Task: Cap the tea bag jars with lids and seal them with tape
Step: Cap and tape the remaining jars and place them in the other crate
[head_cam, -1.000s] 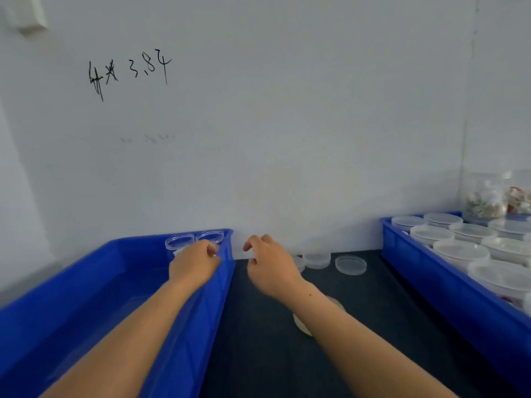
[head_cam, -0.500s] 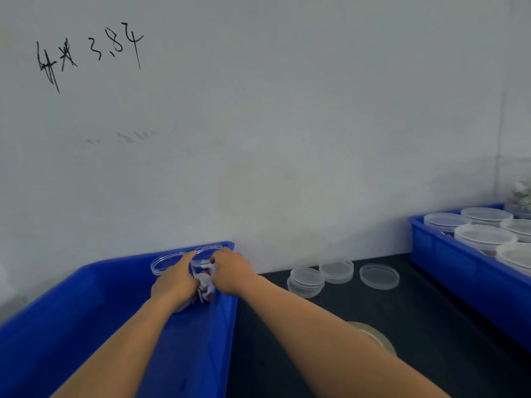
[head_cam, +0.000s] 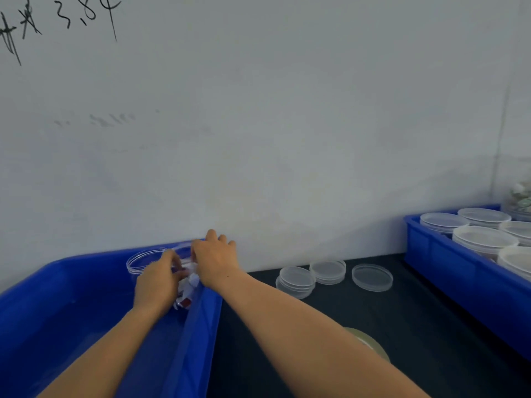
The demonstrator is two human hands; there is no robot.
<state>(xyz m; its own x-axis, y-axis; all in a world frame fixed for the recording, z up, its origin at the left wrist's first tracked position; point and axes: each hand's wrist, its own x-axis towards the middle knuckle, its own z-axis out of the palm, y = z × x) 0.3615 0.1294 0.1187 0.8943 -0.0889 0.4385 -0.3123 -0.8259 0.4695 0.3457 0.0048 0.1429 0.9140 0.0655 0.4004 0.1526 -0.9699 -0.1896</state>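
Two clear jars stand open in the far right corner of the left blue bin (head_cam: 71, 300). My left hand (head_cam: 156, 285) and my right hand (head_cam: 215, 261) both grip the right jar (head_cam: 186, 288), which holds white and red tea bags. The other jar (head_cam: 140, 261) stands just left of it, uncapped. Clear lids (head_cam: 296, 280) lie in small stacks on the dark table by the wall, with a single lid (head_cam: 372, 277) further right. A roll of tape (head_cam: 370, 344) shows partly from behind my right forearm.
A second blue bin (head_cam: 448, 262) on the right holds several capped jars (head_cam: 484, 235). A jar with tea bags (head_cam: 520, 201) stands behind it in the corner. A white wall with handwriting closes off the back of the dark table (head_cam: 402, 311).
My right hand crossed from above the table into the left bin and took hold of the tea bag jar together with my left hand. The camera view swung left.
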